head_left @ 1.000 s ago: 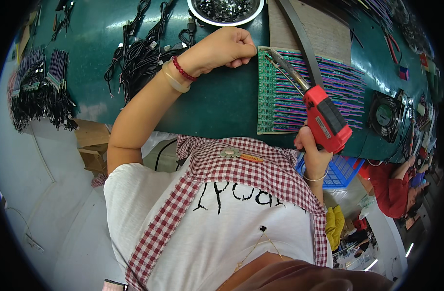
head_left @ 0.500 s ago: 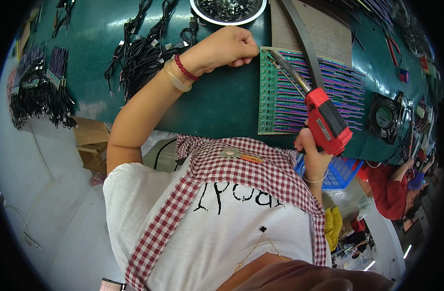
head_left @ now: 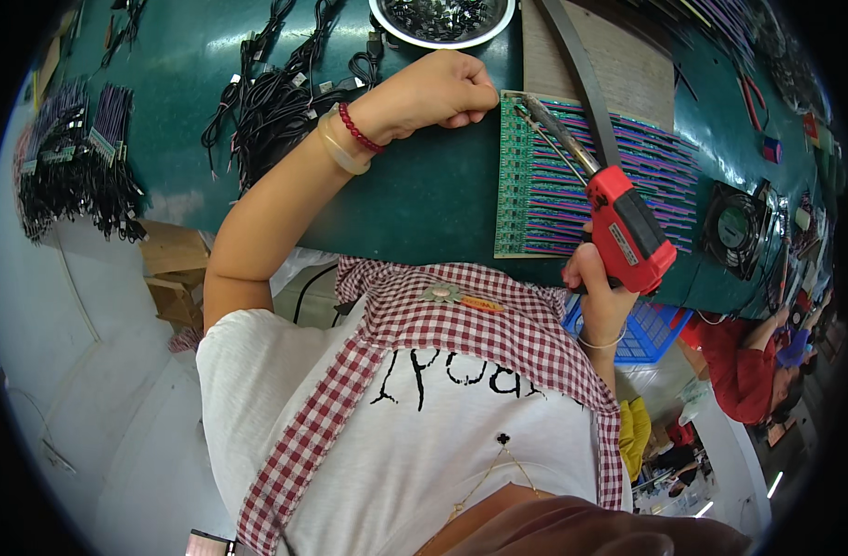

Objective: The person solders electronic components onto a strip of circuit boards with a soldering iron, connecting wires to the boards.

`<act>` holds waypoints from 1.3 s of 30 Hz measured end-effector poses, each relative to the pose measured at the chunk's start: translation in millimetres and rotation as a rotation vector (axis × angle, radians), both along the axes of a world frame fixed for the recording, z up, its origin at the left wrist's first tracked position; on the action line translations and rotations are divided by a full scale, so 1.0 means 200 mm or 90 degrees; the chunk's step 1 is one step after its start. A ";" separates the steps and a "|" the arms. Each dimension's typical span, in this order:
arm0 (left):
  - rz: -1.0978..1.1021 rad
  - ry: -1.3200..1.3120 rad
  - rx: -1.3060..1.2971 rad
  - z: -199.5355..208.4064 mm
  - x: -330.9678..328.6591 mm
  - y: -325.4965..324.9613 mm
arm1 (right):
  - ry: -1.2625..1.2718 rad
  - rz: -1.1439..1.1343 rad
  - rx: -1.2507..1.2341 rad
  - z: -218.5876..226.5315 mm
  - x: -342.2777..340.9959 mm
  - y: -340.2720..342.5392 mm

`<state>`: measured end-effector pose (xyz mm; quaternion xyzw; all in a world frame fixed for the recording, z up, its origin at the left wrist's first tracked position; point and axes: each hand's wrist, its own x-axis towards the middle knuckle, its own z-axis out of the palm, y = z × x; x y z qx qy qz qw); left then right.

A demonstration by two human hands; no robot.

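My right hand (head_left: 602,285) is wrapped around the grip of a red and black soldering gun (head_left: 629,232). Its long metal tip slants up and left, ending over the top edge of a green circuit board panel (head_left: 512,176). Rows of thin purple, blue and pink wires (head_left: 618,190) run rightward from that panel. At the board's upper left corner, my left hand (head_left: 453,88) is closed in a pinch. What its fingertips hold, if anything, is hidden.
Bundled black cables (head_left: 276,120) lie left of my left hand. A white-rimmed bowl (head_left: 442,42) of small black parts stands beyond it. A grey strip (head_left: 581,83) crosses above the wires, over a brown board (head_left: 628,65). A black fan (head_left: 734,227) sits at the right.
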<state>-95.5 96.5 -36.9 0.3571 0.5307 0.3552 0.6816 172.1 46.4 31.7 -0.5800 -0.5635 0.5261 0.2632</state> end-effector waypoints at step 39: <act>0.008 -0.003 -0.010 0.02 0.00 -0.01 | 0.127 -0.055 -0.016 0.05 0.00 0.01</act>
